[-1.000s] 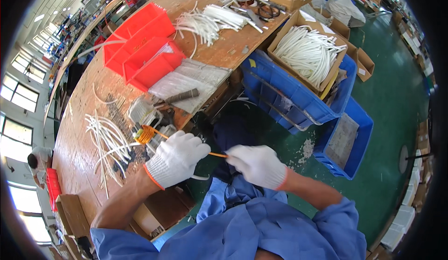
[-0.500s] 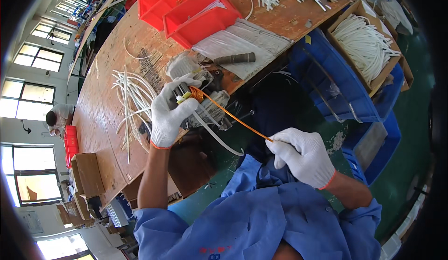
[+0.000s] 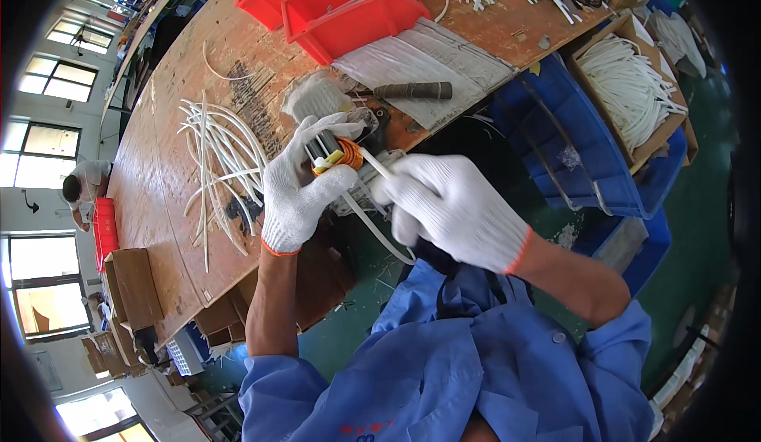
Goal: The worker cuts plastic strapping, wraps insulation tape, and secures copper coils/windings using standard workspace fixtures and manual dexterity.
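My left hand (image 3: 295,200), in a white knitted glove, grips a small coil (image 3: 349,153) of orange wire. Dark metal and yellow and white parts show on its near side. A short stretch of white tube (image 3: 375,161) runs from the coil to my gloved right hand (image 3: 464,208), whose thumb and fingers are closed on it. The orange wire that ran between the hands is no longer visible there. Below the coil another white tube (image 3: 372,230) hangs past the table edge. Behind my left fingers lies a plastic-wrapped fixture (image 3: 313,97), partly covered by the hand.
Loose white tubes (image 3: 208,164) lie left of my left hand on the worn wooden table (image 3: 158,204). Red bins (image 3: 349,14) stand at the back. Beyond the coil lies a dark wrapped handle (image 3: 412,91). At right, a box of white tubes (image 3: 626,85) sits on blue crates (image 3: 547,141).
My right hand has moved up and left, close to the coil. White tube now shows where bare orange wire stretched between my hands. My left hand keeps its hold.
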Tool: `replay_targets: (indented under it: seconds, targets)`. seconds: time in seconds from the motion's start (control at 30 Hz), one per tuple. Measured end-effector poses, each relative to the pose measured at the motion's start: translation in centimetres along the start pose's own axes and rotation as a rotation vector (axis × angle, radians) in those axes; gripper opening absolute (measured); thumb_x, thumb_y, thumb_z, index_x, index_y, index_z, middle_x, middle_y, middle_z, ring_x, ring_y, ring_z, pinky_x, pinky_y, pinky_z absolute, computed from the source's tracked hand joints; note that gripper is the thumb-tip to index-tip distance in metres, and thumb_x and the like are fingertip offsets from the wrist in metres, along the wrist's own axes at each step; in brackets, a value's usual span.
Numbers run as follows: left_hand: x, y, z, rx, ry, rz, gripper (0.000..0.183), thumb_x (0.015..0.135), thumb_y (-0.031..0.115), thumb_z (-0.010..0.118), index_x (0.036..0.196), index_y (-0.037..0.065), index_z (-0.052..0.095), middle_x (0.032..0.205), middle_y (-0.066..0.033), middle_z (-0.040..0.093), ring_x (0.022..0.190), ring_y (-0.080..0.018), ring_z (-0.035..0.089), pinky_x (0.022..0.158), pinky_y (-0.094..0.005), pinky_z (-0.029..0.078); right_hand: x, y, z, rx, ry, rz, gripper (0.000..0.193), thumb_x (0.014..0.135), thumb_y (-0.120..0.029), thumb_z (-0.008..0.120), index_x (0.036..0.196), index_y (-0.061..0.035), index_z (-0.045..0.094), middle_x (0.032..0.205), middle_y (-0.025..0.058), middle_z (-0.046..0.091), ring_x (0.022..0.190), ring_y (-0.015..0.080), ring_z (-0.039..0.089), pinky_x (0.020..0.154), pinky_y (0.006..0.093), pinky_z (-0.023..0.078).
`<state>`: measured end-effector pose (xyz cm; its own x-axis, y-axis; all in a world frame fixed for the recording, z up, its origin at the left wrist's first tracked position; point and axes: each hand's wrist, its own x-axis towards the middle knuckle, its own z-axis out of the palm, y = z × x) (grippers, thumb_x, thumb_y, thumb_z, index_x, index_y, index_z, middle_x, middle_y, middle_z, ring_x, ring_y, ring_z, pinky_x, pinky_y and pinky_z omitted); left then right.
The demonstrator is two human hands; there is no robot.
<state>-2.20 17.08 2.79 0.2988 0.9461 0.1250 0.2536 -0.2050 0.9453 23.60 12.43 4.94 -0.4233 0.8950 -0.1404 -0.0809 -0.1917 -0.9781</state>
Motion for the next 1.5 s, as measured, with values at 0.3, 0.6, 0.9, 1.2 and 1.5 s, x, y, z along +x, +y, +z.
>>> replay_targets:
  seconds: [0.3,0.6,0.9,1.2,1.5]
  targets:
    - [-0.4,0.5,0.0,-0.081,-0.033,-0.055,0.069,0.097,0.025,0.089,0.154,-0.003,0.063,0.138,-0.0114,0.073,0.132,-0.0164,0.063,0.122,-0.0379,0.044,1.2,-1.8,2.5,0.263,-0.007,0.213,0.033,0.112,-0.024,0.060,0.100,0.0025,0.076,0.080,0.0125,0.077,0.049,0.0132,0.064,0.041,0.0313,0.053]
    - [-4.3,6.4,-1.4,0.435,0.053,-0.007,0.103,0.088,0.045,0.095,0.165,-0.004,0.048,0.125,-0.0168,0.075,0.120,-0.0272,0.074,0.109,-0.0404,0.056,3.3,-0.2,4.1,0.073,-0.035,0.130,0.040,0.109,-0.026,0.066,0.082,0.0020,0.078,0.067,0.0101,0.074,0.054,0.0163,0.070,0.052,0.0338,0.058]
    - [-4.2,7.8,0.2,0.196,0.016,-0.388,0.078,0.102,0.000,0.069,0.170,-0.007,0.033,0.104,-0.0160,0.078,0.078,-0.0168,0.078,0.070,-0.0303,0.063,0.8,3.3,4.5,-0.938,0.209,-0.516,0.024,0.098,-0.031,0.081,0.097,-0.0070,0.078,0.080,0.0145,0.076,0.068,0.0355,0.075,0.059,0.0438,0.058]
    - [-2.5,5.0,-2.0,0.376,-0.078,-0.158,0.083,0.096,0.004,0.074,0.172,0.002,0.041,0.088,0.0004,0.057,0.077,-0.0057,0.053,0.071,-0.0257,0.048,-1.2,3.9,3.0,-0.504,0.052,-0.099,0.028,0.098,-0.031,0.079,0.102,-0.0042,0.077,0.092,0.0193,0.079,0.090,0.0422,0.078,0.079,0.0515,0.060]
    - [-2.0,3.0,-1.1,0.603,-0.011,-0.016,0.084,0.088,0.012,0.088,0.164,0.010,0.053,0.080,-0.0013,0.056,0.072,-0.0102,0.054,0.069,-0.0311,0.051,4.5,1.9,-3.7,-1.534,0.455,-1.202,0.021,0.093,-0.025,0.074,0.114,-0.0223,0.077,0.082,-0.0010,0.053,0.071,0.0215,0.057,0.061,0.0414,0.048]
